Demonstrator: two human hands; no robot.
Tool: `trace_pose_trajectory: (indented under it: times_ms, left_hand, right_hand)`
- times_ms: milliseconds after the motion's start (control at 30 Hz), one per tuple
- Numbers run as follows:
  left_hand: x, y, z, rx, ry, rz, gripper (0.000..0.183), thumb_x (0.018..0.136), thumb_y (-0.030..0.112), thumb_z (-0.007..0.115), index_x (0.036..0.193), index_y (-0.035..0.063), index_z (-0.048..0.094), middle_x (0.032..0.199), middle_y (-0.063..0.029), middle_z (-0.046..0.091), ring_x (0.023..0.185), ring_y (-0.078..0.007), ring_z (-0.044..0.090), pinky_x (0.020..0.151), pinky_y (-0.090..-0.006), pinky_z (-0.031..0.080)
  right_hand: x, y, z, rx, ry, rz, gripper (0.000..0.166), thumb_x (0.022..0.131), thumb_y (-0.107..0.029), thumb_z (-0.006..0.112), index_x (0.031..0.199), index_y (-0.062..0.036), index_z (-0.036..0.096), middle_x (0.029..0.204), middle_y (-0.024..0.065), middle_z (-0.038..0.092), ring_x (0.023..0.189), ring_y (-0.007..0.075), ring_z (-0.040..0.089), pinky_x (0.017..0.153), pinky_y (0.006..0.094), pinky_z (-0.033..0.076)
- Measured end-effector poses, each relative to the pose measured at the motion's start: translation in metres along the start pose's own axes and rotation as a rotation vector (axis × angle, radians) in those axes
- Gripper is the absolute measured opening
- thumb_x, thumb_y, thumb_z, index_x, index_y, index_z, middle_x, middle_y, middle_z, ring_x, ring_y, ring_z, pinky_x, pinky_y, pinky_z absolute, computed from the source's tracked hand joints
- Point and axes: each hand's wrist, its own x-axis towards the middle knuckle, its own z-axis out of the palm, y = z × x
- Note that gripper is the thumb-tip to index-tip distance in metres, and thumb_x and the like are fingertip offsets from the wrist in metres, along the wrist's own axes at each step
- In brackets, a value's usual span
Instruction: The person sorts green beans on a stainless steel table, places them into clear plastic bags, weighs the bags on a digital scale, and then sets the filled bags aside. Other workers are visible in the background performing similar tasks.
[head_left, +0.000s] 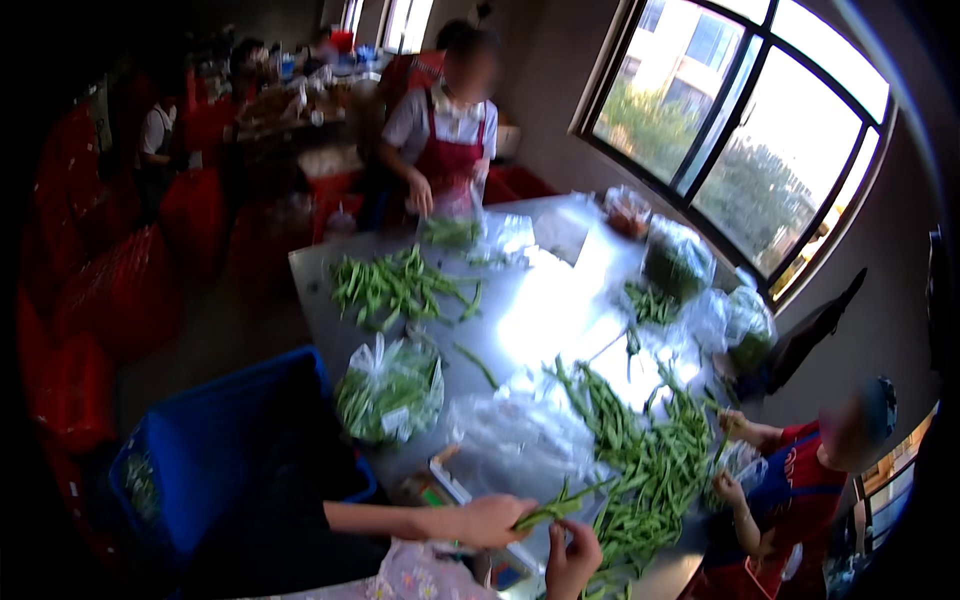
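My left hand (495, 520) reaches in from the left and grips a few flat green bean pods (559, 507). Just below those pods is my right hand (576, 559), its thumb and forefinger bent close to them; whether it pinches one I cannot tell. A large heap of green bean pods (652, 457) spreads over the metal table (517, 322), beyond and to the right of my hands. Beneath my left forearm, a scale (450, 480) shows in part. Clear plastic bags (517, 435) lie crumpled behind it.
A filled bag of green beans (391, 390) stands left, near a blue crate (217, 435). Farther off lies another bean pile (397, 285). A co-worker in a red apron (450, 157) handles a bag; another person (795, 465) holds beans at right. Filled bags (679, 259) line the window side.
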Motion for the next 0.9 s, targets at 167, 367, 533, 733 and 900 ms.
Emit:
trace_pose_trajectory:
  times_ms: [167, 367, 533, 733, 900]
  left_hand:
    - [-0.004, 0.006, 0.004, -0.094, -0.035, 0.077, 0.031, 0.086, 0.028, 0.055, 0.106, 0.0048, 0.05, 0.076, -0.0217, 0.058, 0.078, -0.0415, 0.056, 0.064, -0.046, 0.043]
    - [0.005, 0.012, -0.001, -0.092, -0.02, 0.117, 0.026, 0.08, 0.024, 0.059, 0.096, 0.0036, 0.055, 0.076, -0.0216, 0.061, 0.073, -0.0402, 0.059, 0.063, -0.0466, 0.044]
    - [0.007, -0.001, 0.011, -0.123, 0.033, 0.201, 0.027, 0.08, 0.025, 0.059, 0.092, 0.0022, 0.055, 0.072, -0.0234, 0.06, 0.069, -0.041, 0.059, 0.06, -0.048, 0.044]
    - [0.004, -0.007, 0.01, -0.107, -0.003, 0.159, 0.031, 0.086, 0.028, 0.054, 0.104, 0.0036, 0.049, 0.076, -0.0215, 0.058, 0.078, -0.0421, 0.056, 0.065, -0.0477, 0.043]
    - [-0.001, 0.006, 0.0, -0.005, -0.106, 0.13, 0.027, 0.086, 0.023, 0.053, 0.105, 0.003, 0.049, 0.078, -0.0215, 0.058, 0.079, -0.0417, 0.057, 0.067, -0.048, 0.043]
  right_hand:
    - [-0.033, 0.03, -0.008, -0.207, -0.059, 0.074, 0.02, 0.077, -0.023, 0.071, 0.089, -0.0073, 0.068, 0.066, 0.0038, 0.057, 0.048, 0.0119, 0.038, 0.048, 0.0272, 0.036]
    - [-0.025, 0.033, -0.011, -0.141, 0.041, 0.145, 0.016, 0.083, -0.014, 0.064, 0.095, -0.0038, 0.065, 0.073, 0.0055, 0.062, 0.059, 0.012, 0.051, 0.057, 0.0265, 0.044]
    - [-0.021, 0.054, -0.018, -0.118, -0.027, 0.112, 0.013, 0.083, -0.012, 0.064, 0.088, 0.0004, 0.062, 0.074, 0.0056, 0.06, 0.064, 0.0139, 0.052, 0.06, 0.0267, 0.044]
    - [-0.018, 0.026, -0.011, -0.104, -0.029, 0.204, 0.013, 0.082, -0.012, 0.063, 0.085, 0.0002, 0.061, 0.07, 0.0091, 0.058, 0.062, 0.0151, 0.05, 0.06, 0.0294, 0.044]
    - [-0.022, 0.04, -0.023, 0.007, 0.23, 0.338, 0.011, 0.084, -0.01, 0.057, 0.083, 0.0014, 0.059, 0.073, 0.0083, 0.056, 0.067, 0.0171, 0.049, 0.064, 0.0314, 0.042]
